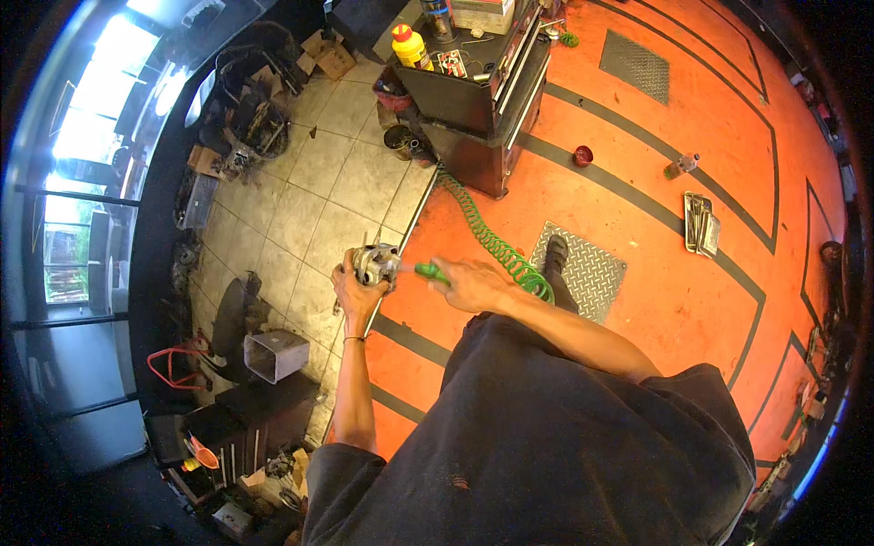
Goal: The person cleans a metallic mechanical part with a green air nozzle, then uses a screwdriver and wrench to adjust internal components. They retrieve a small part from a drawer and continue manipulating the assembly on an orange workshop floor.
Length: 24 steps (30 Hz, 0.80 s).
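Silvery, roundish metal part with dark hollows (376, 264) sat in the bare left hand (357, 289), whose fingers were partly closed about its left and lower sides. Just right of it, the pale, blurred shaft of a slim green-handled tool (430, 271) pointed at the part; from where I stood, I couldn't tell whether its tip touched. The right hand (478, 285) was curled nearly closed on the handle's right end. By my reckoning, the step in hand was working the part's right face with that tool, and the next move called for a firm left grip and a well-aimed tip.

The part lay against the left palm and fingers, well clear of the right hand, the tool bridging the gap between them. It was held up over the edge where pale square floor tiles (332, 232) met the glossy orange floor (455, 237). Farther right, a coiled green plastic hose (487, 232) ran down behind the right forearm.
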{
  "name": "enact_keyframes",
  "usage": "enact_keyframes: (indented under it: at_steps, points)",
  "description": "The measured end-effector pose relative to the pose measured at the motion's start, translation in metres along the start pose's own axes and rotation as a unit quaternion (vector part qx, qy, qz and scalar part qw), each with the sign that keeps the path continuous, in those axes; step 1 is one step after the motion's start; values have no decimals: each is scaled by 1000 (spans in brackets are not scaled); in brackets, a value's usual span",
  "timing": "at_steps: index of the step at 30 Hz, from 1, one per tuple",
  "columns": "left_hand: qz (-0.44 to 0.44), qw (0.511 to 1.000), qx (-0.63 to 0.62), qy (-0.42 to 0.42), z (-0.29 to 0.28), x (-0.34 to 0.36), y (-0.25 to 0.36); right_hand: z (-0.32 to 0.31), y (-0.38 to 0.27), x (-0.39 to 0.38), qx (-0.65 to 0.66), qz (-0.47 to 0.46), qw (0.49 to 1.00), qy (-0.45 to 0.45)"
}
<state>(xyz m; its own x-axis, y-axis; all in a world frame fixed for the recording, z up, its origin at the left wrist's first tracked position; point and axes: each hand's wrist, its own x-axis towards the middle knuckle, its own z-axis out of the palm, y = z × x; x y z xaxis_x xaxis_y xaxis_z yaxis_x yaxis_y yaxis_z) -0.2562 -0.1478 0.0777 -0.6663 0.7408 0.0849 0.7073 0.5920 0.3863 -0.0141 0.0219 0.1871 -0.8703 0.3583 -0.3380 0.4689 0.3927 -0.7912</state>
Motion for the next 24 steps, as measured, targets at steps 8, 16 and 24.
enact_keyframes:
  at_steps: [8,16,24]
  points:
    - [190,961,179,-88,-35,10,28,-9,-12,21,17,-6,1000,-15]
    - [268,926,228,-134,-36,13,25,-9,-19,28,-8,-25,997,-67]
    - [318,898,246,-177,-37,22,34,0,-10,41,7,-64,998,9]
